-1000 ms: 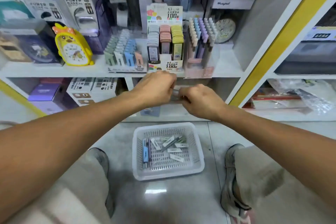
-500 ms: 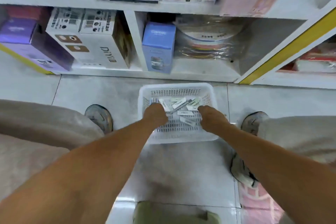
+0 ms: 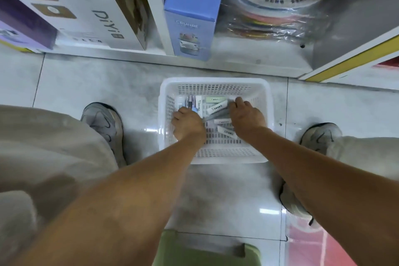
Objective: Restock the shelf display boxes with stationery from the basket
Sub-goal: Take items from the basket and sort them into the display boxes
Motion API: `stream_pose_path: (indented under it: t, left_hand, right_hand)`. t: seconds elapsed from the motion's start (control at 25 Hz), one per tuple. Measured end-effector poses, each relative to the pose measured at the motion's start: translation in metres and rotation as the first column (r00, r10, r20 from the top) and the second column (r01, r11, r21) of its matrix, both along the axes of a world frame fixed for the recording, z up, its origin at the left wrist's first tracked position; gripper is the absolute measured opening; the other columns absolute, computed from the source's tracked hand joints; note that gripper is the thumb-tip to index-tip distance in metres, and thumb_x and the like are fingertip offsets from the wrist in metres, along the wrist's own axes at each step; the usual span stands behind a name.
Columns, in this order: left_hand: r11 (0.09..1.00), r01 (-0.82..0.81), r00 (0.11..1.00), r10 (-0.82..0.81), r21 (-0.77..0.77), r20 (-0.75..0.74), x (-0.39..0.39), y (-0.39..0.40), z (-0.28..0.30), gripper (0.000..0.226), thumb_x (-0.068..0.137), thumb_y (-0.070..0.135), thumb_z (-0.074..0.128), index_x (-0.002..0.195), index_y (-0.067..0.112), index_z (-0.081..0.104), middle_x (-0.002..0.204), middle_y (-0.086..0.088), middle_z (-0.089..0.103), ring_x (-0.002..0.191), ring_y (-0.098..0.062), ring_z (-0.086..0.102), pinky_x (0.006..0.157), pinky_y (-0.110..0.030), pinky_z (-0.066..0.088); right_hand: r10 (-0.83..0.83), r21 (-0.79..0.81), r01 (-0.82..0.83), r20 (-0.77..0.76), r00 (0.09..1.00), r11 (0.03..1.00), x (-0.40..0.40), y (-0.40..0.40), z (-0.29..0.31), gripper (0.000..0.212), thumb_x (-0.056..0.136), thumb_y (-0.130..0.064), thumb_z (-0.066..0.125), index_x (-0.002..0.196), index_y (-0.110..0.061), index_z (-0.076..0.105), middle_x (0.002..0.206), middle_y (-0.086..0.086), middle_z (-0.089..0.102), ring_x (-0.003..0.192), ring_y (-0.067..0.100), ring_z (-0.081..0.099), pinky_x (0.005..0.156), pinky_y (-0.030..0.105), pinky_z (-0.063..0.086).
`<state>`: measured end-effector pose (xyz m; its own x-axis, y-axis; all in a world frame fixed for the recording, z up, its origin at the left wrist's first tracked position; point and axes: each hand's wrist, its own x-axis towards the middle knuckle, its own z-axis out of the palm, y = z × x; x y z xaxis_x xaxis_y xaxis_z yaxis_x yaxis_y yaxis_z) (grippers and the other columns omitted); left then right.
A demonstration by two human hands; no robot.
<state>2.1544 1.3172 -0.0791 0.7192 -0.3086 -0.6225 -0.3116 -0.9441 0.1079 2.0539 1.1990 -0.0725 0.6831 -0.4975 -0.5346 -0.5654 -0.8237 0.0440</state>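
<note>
A: Green plastic, a stool (image 3: 207, 250) by the look of it, sits nearest the camera on the tiled floor (image 3: 90, 80); both forearms reach forward past it.

B: And the hands?

A: Left hand (image 3: 188, 124) and right hand (image 3: 246, 119) are both down inside the white mesh basket (image 3: 216, 153), which stands on the floor between the person's two grey shoes. The left hand's fingers curl onto the upright pens (image 3: 191, 101) at the basket's left end. The right hand's fingers lie spread over the flat labelled lead cases (image 3: 217, 107). Whether either hand has closed on anything cannot be told; the fingertips are hidden.

B: Beyond the basket?

A: Lowest shelf (image 3: 237, 58), carrying a blue CRUHRE box (image 3: 192, 15), a white DiYi box (image 3: 90, 13) and plastic-wrapped coloured discs (image 3: 278, 13). No display boxes are in view.

B: Likely faults?

A: Judged only: the cases lie crossed and overlapping, so a hurried pinch may lift two or drop one back. Small, smooth packs could slip during the raise to the shelf. Mixed kinds gathered together might land in the wrong display box.
</note>
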Motion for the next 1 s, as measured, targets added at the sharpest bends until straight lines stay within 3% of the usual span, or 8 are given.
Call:
stream_pose_path:
  t: [0.24, 0.36, 0.52, 0.68, 0.76, 0.84, 0.92, 1.0]
  left_hand:
    - [0.999, 0.051, 0.999, -0.051, -0.005, 0.003, -0.005, 0.004, -0.007, 0.04, 0.095, 0.013, 0.054, 0.127, -0.002, 0.034, 0.127, -0.025, 0.046, 0.111, -0.032, 0.053, 0.089, -0.034, 0.049]
    - [0.973, -0.18, 0.98, 0.165, -0.141, -0.114, 0.0, 0.01, -0.007, 0.036, 0.094, 0.014, 0.057, 0.123, 0.001, 0.039, 0.114, -0.018, 0.054, 0.097, -0.03, 0.061, 0.074, -0.034, 0.054]
    - [0.761, -0.575, 0.795, 0.434, -0.299, -0.425, 0.006, 0.022, -0.007, 0.024, 0.092, 0.014, 0.059, 0.112, 0.002, 0.054, 0.086, -0.007, 0.059, 0.062, -0.015, 0.056, 0.044, -0.025, 0.043]
    - [0.553, -0.742, 0.635, 0.395, -0.38, -0.664, -0.002, 0.032, 0.007, 0.036, 0.079, 0.03, 0.081, 0.095, 0.004, 0.063, 0.068, -0.005, 0.062, 0.043, -0.011, 0.051, 0.041, -0.022, 0.042]
    - [0.503, -0.775, 0.59, 0.359, -0.383, -0.723, -0.006, 0.028, 0.013, 0.036, 0.074, 0.033, 0.085, 0.089, 0.006, 0.066, 0.063, -0.003, 0.066, 0.042, -0.012, 0.058, 0.042, -0.023, 0.048]
    - [0.517, -0.783, 0.573, 0.383, -0.347, -0.724, -0.008, 0.022, 0.015, 0.031, 0.074, 0.03, 0.085, 0.089, 0.008, 0.07, 0.068, -0.005, 0.07, 0.045, -0.01, 0.063, 0.044, -0.024, 0.051]
    - [0.511, -0.804, 0.549, 0.44, -0.304, -0.711, -0.01, 0.02, 0.015, 0.017, 0.081, 0.021, 0.077, 0.087, 0.008, 0.069, 0.066, -0.004, 0.066, 0.039, -0.005, 0.055, 0.04, -0.019, 0.045]
    - [0.458, -0.844, 0.499, 0.484, -0.278, -0.719, -0.007, 0.02, 0.013, 0.009, 0.087, 0.015, 0.066, 0.084, 0.007, 0.067, 0.057, 0.001, 0.062, 0.034, -0.003, 0.048, 0.036, -0.016, 0.038]
  right_hand:
    - [0.088, 0.058, -0.084, -0.065, 0.994, 0.995, -0.001, 0.014, -0.007, 0.043, 0.086, -0.007, 0.065, 0.125, -0.011, 0.046, 0.118, 0.008, 0.055, 0.102, 0.026, 0.063, 0.069, 0.035, 0.049]
    - [0.037, 0.18, -0.024, -0.07, 0.997, 0.983, -0.002, 0.009, -0.005, 0.027, 0.092, -0.012, 0.057, 0.118, -0.012, 0.05, 0.113, 0.008, 0.06, 0.096, 0.028, 0.065, 0.07, 0.033, 0.045]
    - [-0.227, 0.402, 0.222, -0.035, 0.973, 0.888, -0.006, 0.009, 0.0, 0.005, 0.091, -0.012, 0.06, 0.093, -0.009, 0.056, 0.099, 0.011, 0.062, 0.08, 0.024, 0.062, 0.067, 0.032, 0.053]
    - [-0.415, 0.582, 0.332, 0.01, 0.91, 0.742, -0.006, 0.015, 0.009, 0.02, 0.084, -0.011, 0.073, 0.067, -0.012, 0.062, 0.065, 0.0, 0.061, 0.057, 0.007, 0.056, 0.051, 0.016, 0.042]
    - [-0.443, 0.664, 0.313, 0.031, 0.896, 0.679, -0.005, 0.022, 0.013, 0.014, 0.082, -0.007, 0.073, 0.07, -0.005, 0.068, 0.062, 0.003, 0.062, 0.053, 0.006, 0.053, 0.051, 0.015, 0.04]
    - [-0.384, 0.717, 0.217, 0.076, 0.92, 0.662, -0.003, 0.029, 0.018, 0.01, 0.082, -0.005, 0.073, 0.075, 0.001, 0.069, 0.063, 0.008, 0.061, 0.055, 0.008, 0.051, 0.053, 0.015, 0.039]
    - [-0.338, 0.729, 0.147, 0.122, 0.933, 0.669, -0.001, 0.032, 0.02, 0.006, 0.081, -0.007, 0.076, 0.076, -0.004, 0.072, 0.063, 0.002, 0.061, 0.056, 0.007, 0.053, 0.057, 0.017, 0.042]
    - [-0.411, 0.737, 0.191, 0.127, 0.903, 0.648, -0.002, 0.026, 0.021, 0.013, 0.079, -0.011, 0.082, 0.091, -0.01, 0.078, 0.076, -0.002, 0.071, 0.067, 0.007, 0.064, 0.065, 0.018, 0.051]
